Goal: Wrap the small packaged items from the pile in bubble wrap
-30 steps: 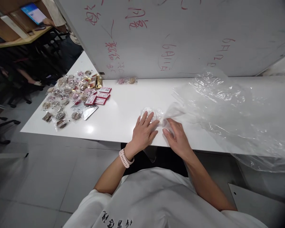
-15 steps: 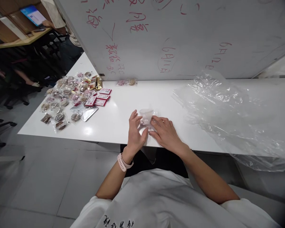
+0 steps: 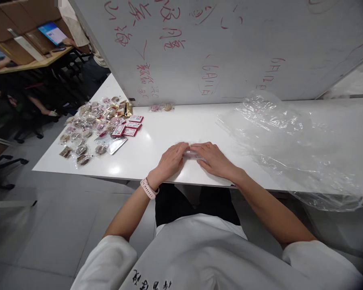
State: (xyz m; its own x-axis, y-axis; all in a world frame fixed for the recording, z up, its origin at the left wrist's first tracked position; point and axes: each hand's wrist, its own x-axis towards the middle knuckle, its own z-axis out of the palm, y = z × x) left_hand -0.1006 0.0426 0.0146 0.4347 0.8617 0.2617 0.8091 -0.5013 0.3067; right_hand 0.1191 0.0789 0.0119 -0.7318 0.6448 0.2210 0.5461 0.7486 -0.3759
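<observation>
The plastic [image 3: 190, 154] was seen on the desk [image 3: 157, 135], at the fingertips of both hands and between them. It was covered in part by the left hand [image 3: 171, 159] from one side and by the right hand [image 3: 214, 159] from the other, neither being clearly nearer. Its visible strip was laid crosswise, roughly along the desk's near edge. Fingers were bent and held close together; whether the plastic was pinched could not be told.
</observation>
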